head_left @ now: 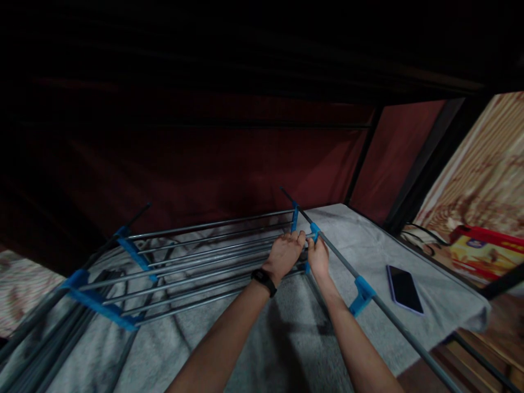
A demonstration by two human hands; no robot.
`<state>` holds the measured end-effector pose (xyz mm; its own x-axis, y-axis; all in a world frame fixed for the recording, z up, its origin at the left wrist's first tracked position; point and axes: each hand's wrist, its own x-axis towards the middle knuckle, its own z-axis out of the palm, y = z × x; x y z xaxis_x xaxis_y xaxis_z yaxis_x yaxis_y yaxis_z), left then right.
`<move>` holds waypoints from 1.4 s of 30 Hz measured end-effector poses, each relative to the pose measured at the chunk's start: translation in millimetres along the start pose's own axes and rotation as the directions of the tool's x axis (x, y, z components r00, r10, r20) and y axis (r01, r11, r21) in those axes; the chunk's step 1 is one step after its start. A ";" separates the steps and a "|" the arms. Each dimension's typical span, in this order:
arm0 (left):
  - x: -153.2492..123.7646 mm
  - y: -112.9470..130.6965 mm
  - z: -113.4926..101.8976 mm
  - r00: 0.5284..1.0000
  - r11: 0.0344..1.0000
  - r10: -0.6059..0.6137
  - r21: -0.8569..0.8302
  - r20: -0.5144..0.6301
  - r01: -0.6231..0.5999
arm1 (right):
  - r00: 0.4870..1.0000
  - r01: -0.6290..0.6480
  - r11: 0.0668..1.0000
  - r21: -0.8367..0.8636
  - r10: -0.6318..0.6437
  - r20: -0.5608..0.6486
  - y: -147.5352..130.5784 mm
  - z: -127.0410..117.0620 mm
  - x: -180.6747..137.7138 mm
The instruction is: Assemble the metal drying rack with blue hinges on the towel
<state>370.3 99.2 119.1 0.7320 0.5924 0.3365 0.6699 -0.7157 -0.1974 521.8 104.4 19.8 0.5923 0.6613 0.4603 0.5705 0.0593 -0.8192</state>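
Note:
A metal drying rack with grey rods and blue plastic joints lies across a grey towel-covered surface. My left hand, with a black watch on the wrist, is closed round the rods near the rack's right end. My right hand grips a rod just beside a blue joint on the right side bar. Both hands nearly touch each other.
A dark phone lies face up on the towel to the right of the rack. A dark red wall stands behind. A black frame post rises at right, with a red and yellow box beyond it.

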 end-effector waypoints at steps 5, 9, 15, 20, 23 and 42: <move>-20.1 -11.1 1.1 0.995 0.997 -0.075 0.005 -0.069 0.076 | 1.000 0.010 1.000 0.005 -0.010 -0.005 -2.5 -1.2 -1.2; -64.5 -44.0 -1.6 0.977 0.982 -0.186 0.022 -0.109 0.189 | 1.000 0.005 1.000 0.001 -0.005 -0.008 -3.3 -1.3 -1.6; -136.9 -100.5 -5.5 0.929 0.939 -0.318 0.075 -0.187 0.336 | 1.000 -0.011 1.000 -0.018 0.011 -0.010 -3.9 -1.9 -1.8; -146.4 -109.3 -8.8 0.940 0.944 -0.307 0.076 -0.149 0.321 | 1.000 -0.012 0.999 -0.040 0.012 0.002 -5.0 -6.1 -1.5; -141.5 -105.3 -11.5 0.936 0.940 -0.320 0.073 -0.143 0.333 | 1.000 -0.015 0.998 -0.058 0.016 0.010 -5.4 -9.4 -0.6; -181.1 -81.4 1.5 0.843 0.899 -0.414 -0.012 -0.345 0.437 | 0.996 -0.049 0.982 -0.184 0.063 0.070 0.0 -18.0 5.0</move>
<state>183.4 50.7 72.9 0.2969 0.6678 0.6825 0.9208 -0.3895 -0.0194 535.0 94.3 28.3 0.5858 0.7142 0.3831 0.6357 -0.1117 -0.7638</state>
